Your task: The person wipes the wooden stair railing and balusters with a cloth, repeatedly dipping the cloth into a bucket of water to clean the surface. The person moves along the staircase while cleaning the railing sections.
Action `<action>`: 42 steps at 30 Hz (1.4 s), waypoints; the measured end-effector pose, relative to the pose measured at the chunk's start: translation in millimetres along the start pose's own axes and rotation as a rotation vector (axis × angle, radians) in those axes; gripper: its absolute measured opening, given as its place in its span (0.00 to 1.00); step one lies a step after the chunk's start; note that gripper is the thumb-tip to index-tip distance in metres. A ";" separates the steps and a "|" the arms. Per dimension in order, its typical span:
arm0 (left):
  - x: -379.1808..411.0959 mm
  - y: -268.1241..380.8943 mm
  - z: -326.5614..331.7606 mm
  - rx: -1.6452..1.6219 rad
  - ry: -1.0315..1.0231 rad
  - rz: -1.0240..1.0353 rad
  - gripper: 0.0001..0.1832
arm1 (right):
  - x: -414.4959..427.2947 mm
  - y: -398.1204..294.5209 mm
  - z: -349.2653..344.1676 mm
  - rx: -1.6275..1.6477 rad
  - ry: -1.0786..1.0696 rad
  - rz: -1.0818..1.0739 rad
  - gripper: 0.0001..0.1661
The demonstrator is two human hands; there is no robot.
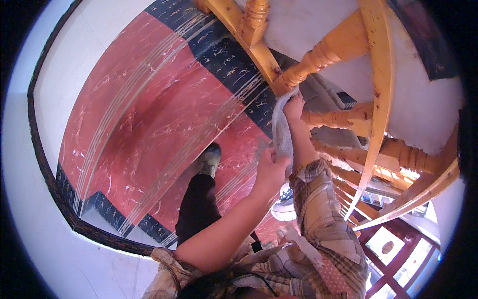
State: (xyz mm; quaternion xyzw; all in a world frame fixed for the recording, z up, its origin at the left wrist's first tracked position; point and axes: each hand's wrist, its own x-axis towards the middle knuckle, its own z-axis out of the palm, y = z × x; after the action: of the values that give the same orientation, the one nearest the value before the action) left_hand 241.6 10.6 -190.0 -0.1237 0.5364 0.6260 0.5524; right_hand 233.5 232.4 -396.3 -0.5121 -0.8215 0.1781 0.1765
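A pale grey cloth [281,123] is stretched between my two hands along the bottom rail of a wooden stair railing. My right hand [294,107] grips its upper part, pressed near the foot of a turned wooden baluster [304,69]. Lower down, my left hand [272,166] is closed on the cloth's other end, and a loose corner sticks out beside the fingers. The yellow varnished bottom rail [246,46] runs from the top of the view down to my right hand. Part of the rail is hidden behind the cloth and my right arm.
Red marble-patterned stair treads [160,101] with dark borders curve across the left. My shoe [210,159] stands on a tread. A wooden handrail [382,74] and several balusters line the right. A white rounded object [283,211], partly hidden, is below my hands. A dark skirting strip [37,149] edges the wall.
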 end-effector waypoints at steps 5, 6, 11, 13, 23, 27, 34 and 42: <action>4.0 6.4 -8.5 0.058 0.026 -0.008 0.19 | -35.4 -42.5 -20.6 -0.127 0.003 0.149 0.21; 5.3 6.2 -9.9 0.062 0.022 -0.007 0.19 | -43.9 -35.9 -14.3 -0.123 0.074 0.038 0.20; -4.8 19.7 3.2 0.012 -0.044 -0.078 0.15 | -86.8 -31.8 -32.3 0.137 -0.277 -0.005 0.22; -5.4 18.2 5.6 0.025 -0.065 -0.094 0.14 | -90.6 -16.4 -18.8 0.332 -0.264 0.024 0.23; -13.5 8.7 -4.3 0.052 -0.022 -0.042 0.17 | -0.4 -9.7 -32.2 0.408 0.071 0.020 0.28; -17.3 15.8 -6.5 -0.087 0.053 -0.098 0.18 | -61.0 -46.1 -7.7 0.006 0.263 -0.114 0.26; -22.6 3.7 6.2 0.027 -0.015 -0.083 0.17 | -163.9 -16.6 -3.9 0.487 -0.361 0.314 0.16; -8.0 -46.8 -16.6 0.013 -0.088 -0.136 0.19 | -50.9 -42.1 -89.0 -0.201 -0.124 -0.169 0.24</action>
State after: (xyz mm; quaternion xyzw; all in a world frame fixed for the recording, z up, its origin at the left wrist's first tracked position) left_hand 275.8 -15.9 -215.6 -0.1285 0.5062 0.5883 0.6173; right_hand 263.7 179.0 -304.0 -0.4443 -0.8847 0.1107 0.0876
